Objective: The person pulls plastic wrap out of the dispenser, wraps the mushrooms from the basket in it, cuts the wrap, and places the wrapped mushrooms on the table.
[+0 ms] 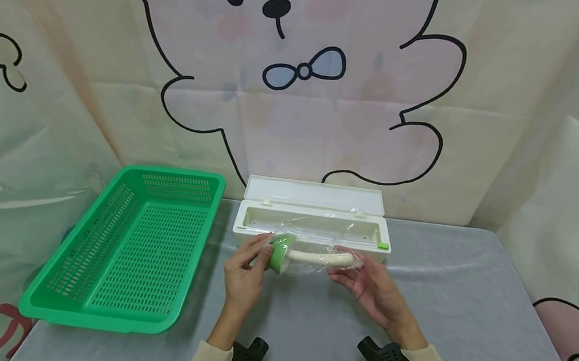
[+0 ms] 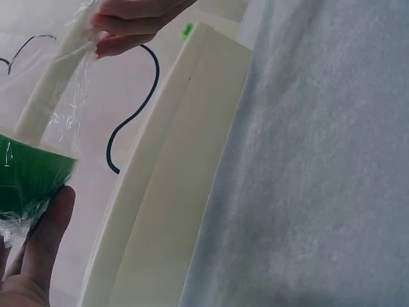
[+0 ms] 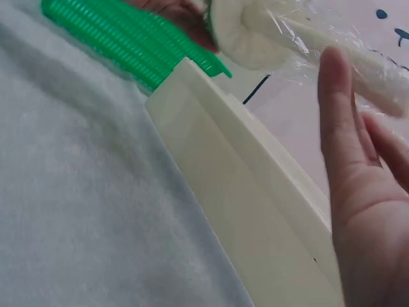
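A mushroom-shaped item (image 1: 319, 257) with a green cap and a long white stem, wrapped in clear plastic, is held up in front of a white box. My left hand (image 1: 247, 268) pinches the green cap (image 2: 32, 182) between thumb and fingers. At the stem's far end, my right hand (image 1: 370, 290) holds the wrapped stem lightly, its thumb on the near side in the right wrist view. The cap's pale underside (image 3: 246, 41) also shows there. Behind the item, the long white box (image 1: 238, 222) stands with its lid (image 1: 315, 195) raised.
A green slotted basket (image 1: 146, 265) stands on the left of the grey-covered table (image 1: 467, 323). On the box's right front is a small green latch (image 1: 382, 246). A printed cloth (image 1: 350, 128) hangs behind the table. Both wrists wear black mounts (image 1: 250, 351).
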The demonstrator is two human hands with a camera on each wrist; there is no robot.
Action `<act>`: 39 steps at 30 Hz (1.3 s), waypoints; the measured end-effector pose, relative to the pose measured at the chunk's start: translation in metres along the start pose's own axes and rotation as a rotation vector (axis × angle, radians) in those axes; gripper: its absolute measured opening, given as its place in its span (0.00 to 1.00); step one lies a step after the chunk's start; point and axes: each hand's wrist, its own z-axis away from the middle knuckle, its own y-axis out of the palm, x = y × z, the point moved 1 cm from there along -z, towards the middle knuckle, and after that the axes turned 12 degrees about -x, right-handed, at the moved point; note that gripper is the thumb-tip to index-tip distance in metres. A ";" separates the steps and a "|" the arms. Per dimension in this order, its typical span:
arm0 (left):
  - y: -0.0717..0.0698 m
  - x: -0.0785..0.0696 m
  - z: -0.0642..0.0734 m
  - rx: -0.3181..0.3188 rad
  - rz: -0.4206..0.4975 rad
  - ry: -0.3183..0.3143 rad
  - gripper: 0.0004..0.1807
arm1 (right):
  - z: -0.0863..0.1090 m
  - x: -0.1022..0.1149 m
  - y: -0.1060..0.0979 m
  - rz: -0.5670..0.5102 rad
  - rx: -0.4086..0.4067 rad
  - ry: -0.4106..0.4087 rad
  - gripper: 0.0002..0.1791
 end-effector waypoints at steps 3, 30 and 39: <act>-0.001 -0.001 -0.001 0.011 0.011 -0.067 0.13 | 0.000 0.001 -0.001 -0.094 -0.030 -0.001 0.22; -0.001 -0.008 -0.003 0.369 0.061 -0.348 0.24 | -0.005 0.002 -0.006 -0.133 0.087 0.092 0.21; 0.004 -0.011 -0.003 0.385 0.047 -0.345 0.18 | -0.005 0.001 -0.004 -0.083 0.077 0.126 0.23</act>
